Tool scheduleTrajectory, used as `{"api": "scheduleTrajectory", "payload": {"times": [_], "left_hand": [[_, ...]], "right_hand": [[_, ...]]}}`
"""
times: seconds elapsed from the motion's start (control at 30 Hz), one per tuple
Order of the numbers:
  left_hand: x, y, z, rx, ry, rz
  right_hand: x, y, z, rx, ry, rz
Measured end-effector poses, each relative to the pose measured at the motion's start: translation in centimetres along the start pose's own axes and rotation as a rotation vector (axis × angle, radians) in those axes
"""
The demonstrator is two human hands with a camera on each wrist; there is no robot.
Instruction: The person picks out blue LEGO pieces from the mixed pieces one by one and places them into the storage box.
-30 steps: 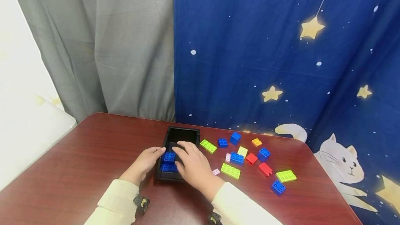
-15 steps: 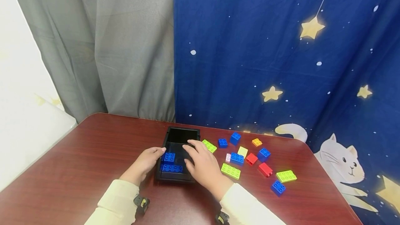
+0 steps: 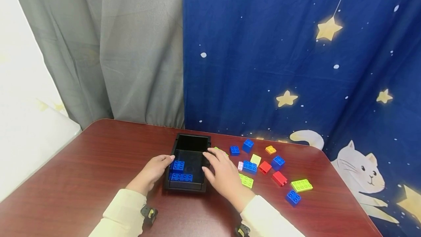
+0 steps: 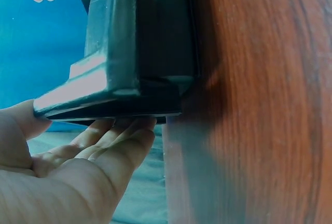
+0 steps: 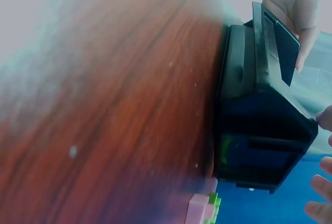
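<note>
A black box [image 3: 190, 186] stands on the table, its long side running away from me. Inside its nearer part lie a square blue brick [image 3: 178, 165] and a longer blue brick [image 3: 181, 177]. My left hand [image 3: 154, 170] grips the box's left rim; in the left wrist view the thumb is on the rim and the fingers [image 4: 124, 141] are under it. My right hand [image 3: 227, 176] is at the right rim with fingers spread, holding nothing. In the right wrist view, a fingertip [image 5: 326, 118] meets the rim's corner.
To the right lie several loose bricks: a blue one [image 3: 249, 167], a red one [image 3: 279, 179], a lime one [image 3: 301, 185] and an orange one [image 3: 270, 150]. My right hand partly covers two lime bricks. Curtains hang behind the table [image 3: 108, 156].
My right hand has moved right, from over the box to its right rim, uncovering the longer blue brick and covering a pink brick. The left hand and box have stayed put.
</note>
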State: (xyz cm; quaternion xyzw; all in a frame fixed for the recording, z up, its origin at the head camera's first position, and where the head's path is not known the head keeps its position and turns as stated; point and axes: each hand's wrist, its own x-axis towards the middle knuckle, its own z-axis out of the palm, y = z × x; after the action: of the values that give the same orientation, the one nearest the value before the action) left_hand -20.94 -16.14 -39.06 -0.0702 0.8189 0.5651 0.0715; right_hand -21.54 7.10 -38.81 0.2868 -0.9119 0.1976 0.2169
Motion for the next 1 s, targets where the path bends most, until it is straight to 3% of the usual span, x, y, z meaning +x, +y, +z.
{"api": "scheduleTrajectory", "payload": {"times": [0.5, 1.0], "left_hand": [[0.0, -0.1, -0.1, 0.008, -0.005, -0.009], [0.0, 0.1, -0.2, 0.007, -0.003, 0.009]], "right_hand": [[-1.0, 3.1, -1.4, 0.007, 0.047, 0.121], [-2.0, 6.0, -2.0, -0.024, 0.040, 0.197]]}}
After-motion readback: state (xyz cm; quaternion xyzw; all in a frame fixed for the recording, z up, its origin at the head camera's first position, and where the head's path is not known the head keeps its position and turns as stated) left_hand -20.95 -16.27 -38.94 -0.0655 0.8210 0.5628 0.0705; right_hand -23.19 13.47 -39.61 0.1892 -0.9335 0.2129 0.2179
